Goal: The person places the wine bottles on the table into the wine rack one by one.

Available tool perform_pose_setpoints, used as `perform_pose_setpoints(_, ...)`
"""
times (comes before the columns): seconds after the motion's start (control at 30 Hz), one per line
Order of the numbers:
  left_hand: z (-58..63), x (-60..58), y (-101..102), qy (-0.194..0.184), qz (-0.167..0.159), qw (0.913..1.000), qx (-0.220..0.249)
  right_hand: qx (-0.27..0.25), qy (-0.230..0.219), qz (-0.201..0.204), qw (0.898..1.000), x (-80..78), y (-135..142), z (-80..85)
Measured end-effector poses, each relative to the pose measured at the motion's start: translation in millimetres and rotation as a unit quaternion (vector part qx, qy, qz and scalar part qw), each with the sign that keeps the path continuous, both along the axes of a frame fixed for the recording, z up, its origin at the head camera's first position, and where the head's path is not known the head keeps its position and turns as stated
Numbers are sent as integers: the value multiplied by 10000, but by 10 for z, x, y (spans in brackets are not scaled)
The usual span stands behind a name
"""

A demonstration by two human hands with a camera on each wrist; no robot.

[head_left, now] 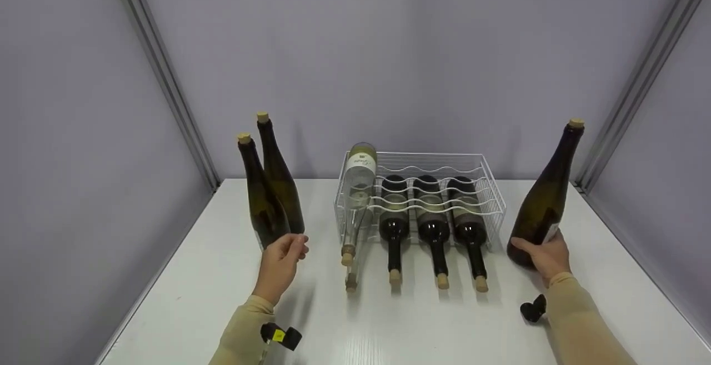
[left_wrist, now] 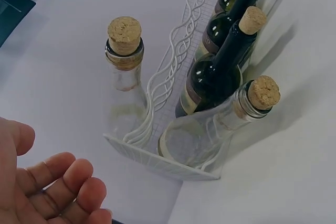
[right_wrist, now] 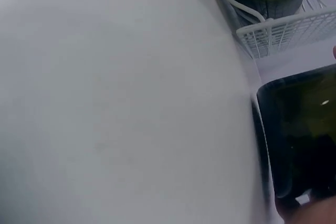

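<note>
My right hand (head_left: 547, 254) grips a dark green corked wine bottle (head_left: 547, 195) low on its body. The bottle leans to the right, and in the right wrist view its base (right_wrist: 294, 135) shows at the edge. My left hand (head_left: 280, 265) is in front of two dark corked bottles standing at the left, the nearer bottle (head_left: 261, 198) and the farther bottle (head_left: 283, 181). It overlaps the nearer one's lower end in the head view. In the left wrist view the left hand's fingers (left_wrist: 68, 182) are loosely bent around nothing.
A white wire rack (head_left: 494, 204) stands at the back of the white table (head_left: 389, 326). Three dark bottles lie in it, necks forward, including a middle bottle (head_left: 433, 229). At its left end a clear bottle (head_left: 361, 179) lies above another clear bottle (left_wrist: 199, 129).
</note>
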State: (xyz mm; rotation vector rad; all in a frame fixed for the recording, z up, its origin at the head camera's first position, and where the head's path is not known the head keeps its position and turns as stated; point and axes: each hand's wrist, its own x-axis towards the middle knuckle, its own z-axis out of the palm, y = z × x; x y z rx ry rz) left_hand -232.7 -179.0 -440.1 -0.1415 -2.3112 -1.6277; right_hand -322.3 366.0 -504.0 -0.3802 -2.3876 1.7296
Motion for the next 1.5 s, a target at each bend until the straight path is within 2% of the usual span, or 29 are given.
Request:
perform_pose_setpoints(0.2,58,95,15,3,-18,10000,79,416,149,-115,9990,45,-5,87)
perform_pose_setpoints(0.37,208,212,85,74,-161,9998,128,522,287,8,9982,120,-38,219)
perform_pose_setpoints(0.53,392,336,210,130,-457,9984,305,508,693,105,9962,208,-89,360)
perform_pose_setpoints(0.67,452,423,313,209,-862,9952,405,794,1184,187,9896,271,-126,463)
perform_pose_setpoints(0.87,505,546,522,376,-1573,9857,481,1587,1886,421,9682,348,-212,538)
perform_pose_setpoints(1.03,485,580,701,11,-2144,9728,876,2095,2282,634,9487,414,-319,558)
perform_pose_setpoints(1.3,395,571,917,-423,-2425,9635,1049,2482,2797,955,9225,533,-521,592)
perform_pose_setpoints(1.5,350,541,1059,-649,-2708,9500,1412,2636,3333,1293,8959,610,-648,640)
